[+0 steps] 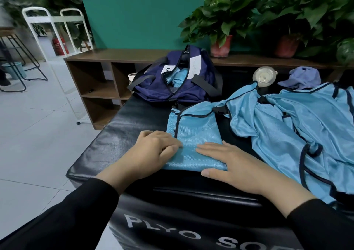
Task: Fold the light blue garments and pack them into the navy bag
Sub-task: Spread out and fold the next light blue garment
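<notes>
— Where's the vest being folded?

— The folded vest (193, 134) lies on the black padded bench (115, 134), near its front edge. Its long axis runs from the person toward the far wall, with the dark-trimmed arm opening at the far end and the plain folded edge nearest the person.

— And the hands?

— Both rest on the near end of it. The left hand (153, 150) sits at the left edge with its fingers bent, tips pressing into the cloth; I can't tell whether it pinches the fabric. The right hand (228, 161) lies flat, fingers straight and pointing left across the vest, thumb on the bench edge.

— The bag?

— The navy bag (172, 81) stands at the far end of the bench, just beyond the folded vest, unzipped, its opening running front to back. Light blue cloth (178, 77) shows inside it.

— Anything else to fold?

— A loose pile of vests (298, 127) is spread, crumpled, to the right of the folded one. Behind it are a purple cap (302, 77) and a round clear lid (264, 76).
</notes>
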